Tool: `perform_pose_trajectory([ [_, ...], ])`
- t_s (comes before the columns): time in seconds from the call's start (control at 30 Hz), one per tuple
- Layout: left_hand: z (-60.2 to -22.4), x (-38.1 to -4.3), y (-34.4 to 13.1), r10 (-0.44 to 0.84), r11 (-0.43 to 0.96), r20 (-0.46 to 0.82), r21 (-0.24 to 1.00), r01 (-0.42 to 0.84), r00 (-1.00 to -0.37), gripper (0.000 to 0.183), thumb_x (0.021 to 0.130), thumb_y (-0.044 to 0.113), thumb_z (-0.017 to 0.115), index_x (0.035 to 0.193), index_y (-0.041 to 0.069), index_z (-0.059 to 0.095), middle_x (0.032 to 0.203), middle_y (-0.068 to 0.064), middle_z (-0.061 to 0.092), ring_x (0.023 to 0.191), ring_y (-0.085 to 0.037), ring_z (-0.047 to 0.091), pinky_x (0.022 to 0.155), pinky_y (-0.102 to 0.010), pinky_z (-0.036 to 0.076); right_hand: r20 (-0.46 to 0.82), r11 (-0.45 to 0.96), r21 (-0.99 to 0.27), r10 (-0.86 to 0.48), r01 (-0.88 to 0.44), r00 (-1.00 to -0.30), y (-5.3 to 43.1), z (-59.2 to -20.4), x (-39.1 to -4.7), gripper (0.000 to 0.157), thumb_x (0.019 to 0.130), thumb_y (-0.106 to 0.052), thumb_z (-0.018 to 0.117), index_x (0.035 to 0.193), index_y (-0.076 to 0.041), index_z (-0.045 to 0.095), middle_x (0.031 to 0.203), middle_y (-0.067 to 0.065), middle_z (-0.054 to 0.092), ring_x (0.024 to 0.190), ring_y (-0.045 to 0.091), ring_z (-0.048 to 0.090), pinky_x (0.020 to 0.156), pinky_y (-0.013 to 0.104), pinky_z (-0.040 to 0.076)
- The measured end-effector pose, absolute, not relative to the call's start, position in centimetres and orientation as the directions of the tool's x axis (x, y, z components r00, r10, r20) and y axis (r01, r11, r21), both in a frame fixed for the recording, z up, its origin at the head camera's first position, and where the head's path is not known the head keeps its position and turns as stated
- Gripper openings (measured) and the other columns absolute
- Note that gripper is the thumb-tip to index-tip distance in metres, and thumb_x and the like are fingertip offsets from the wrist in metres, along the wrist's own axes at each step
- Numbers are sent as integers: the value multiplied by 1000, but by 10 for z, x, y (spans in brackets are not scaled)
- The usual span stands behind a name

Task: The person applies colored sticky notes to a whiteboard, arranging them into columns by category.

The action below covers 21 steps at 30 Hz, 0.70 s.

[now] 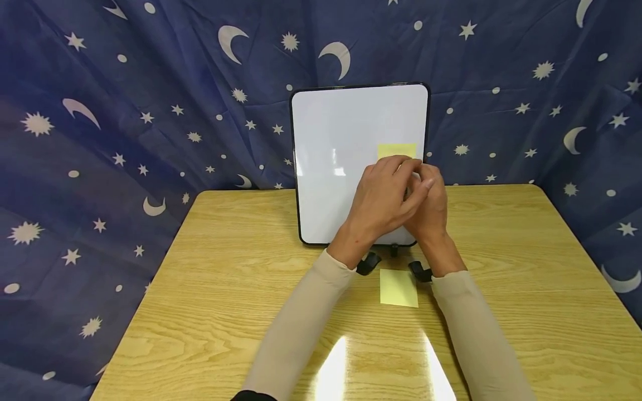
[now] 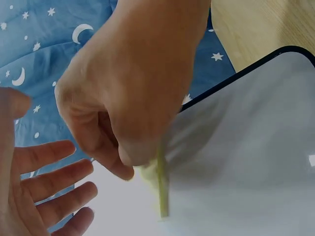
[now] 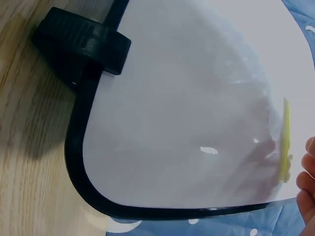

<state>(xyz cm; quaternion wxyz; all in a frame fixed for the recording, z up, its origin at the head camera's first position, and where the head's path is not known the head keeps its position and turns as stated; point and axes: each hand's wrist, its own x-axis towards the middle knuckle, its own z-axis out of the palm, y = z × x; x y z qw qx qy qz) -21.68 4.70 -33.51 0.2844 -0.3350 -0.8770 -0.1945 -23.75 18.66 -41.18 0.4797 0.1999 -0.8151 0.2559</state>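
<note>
A yellow sticky note (image 1: 397, 149) shows at the right side of a whiteboard (image 1: 331, 128), its lower part hidden behind the hands. In the left wrist view the note (image 2: 163, 191) looks like a narrow strip. My right hand (image 2: 138, 83) is over it with curled fingers, blurred at the tips; whether they pinch or press it is unclear. My left hand (image 1: 383, 192) is beside the right one, its fingers (image 2: 61, 179) spread and holding nothing in the left wrist view. Curled fingertips (image 3: 306, 177) appear close to the note in the right wrist view.
Another yellow sticky note (image 1: 398, 288) lies on the wooden table (image 1: 236, 278) between the forearms. Black stand feet (image 1: 369, 263) stick out below the board. A black clip (image 3: 81, 42) grips its frame. A blue curtain with moons and stars (image 1: 200, 83) hangs behind.
</note>
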Motion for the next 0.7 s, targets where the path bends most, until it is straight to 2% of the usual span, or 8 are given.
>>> perform_pose_trajectory([
  [0.2, -338, -212, 35, 497, 684, 587, 189, 705, -639, 43, 107, 47, 56, 128, 13, 73, 127, -2, 71, 118, -21, 67, 99, -37, 52, 886, 742, -240, -95, -626, -453, 189, -409, -232, 15, 96, 1, 66, 105, 8, 75, 114, 27, 68, 103, 48, 61, 91, 56, 50],
  [0.47, -349, -204, 21, 523, 683, 536, 202, 702, -663, 38, 105, 41, 62, 125, 11, 74, 123, -4, 73, 109, -22, 70, 94, -37, 55, 881, 686, -268, -109, -677, -460, 192, -412, -222, 23, 89, 6, 65, 106, 7, 78, 105, 25, 69, 96, 46, 61, 88, 55, 49],
  [0.7, -363, -198, 9, 524, 664, 522, 244, 707, -673, 34, 106, 35, 62, 128, 11, 73, 122, -4, 73, 107, -22, 70, 91, -38, 55, 866, 656, -276, -147, -703, -478, 193, -417, -217, 26, 94, 2, 55, 106, 7, 78, 107, 25, 69, 96, 46, 60, 88, 54, 47],
])
